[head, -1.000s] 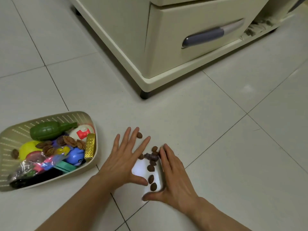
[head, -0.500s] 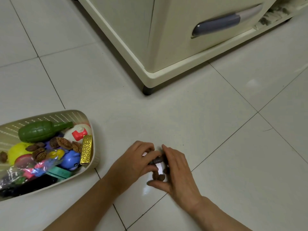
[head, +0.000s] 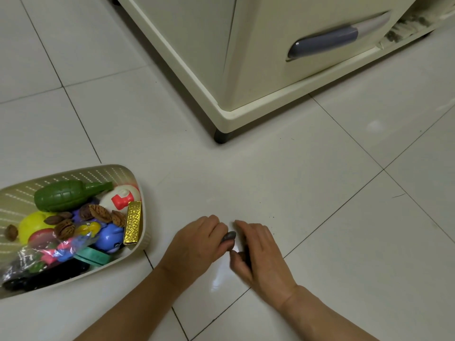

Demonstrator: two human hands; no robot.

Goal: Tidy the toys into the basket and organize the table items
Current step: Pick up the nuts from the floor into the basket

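Slantwise, dark pit [head: 228, 236], tip up-right.

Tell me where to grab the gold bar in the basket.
Pinch the gold bar across its narrow width, near the middle, coming from above. It lies long and slim against the basket wall with its patterned top face bare, and toys crowd its other side, so the upper long edges look easiest to reach.

A home: pale tiled floor [head: 307, 193]; cream plastic drawer cabinet [head: 283, 45]; basket [head: 138, 183] of toys [head: 64, 195].
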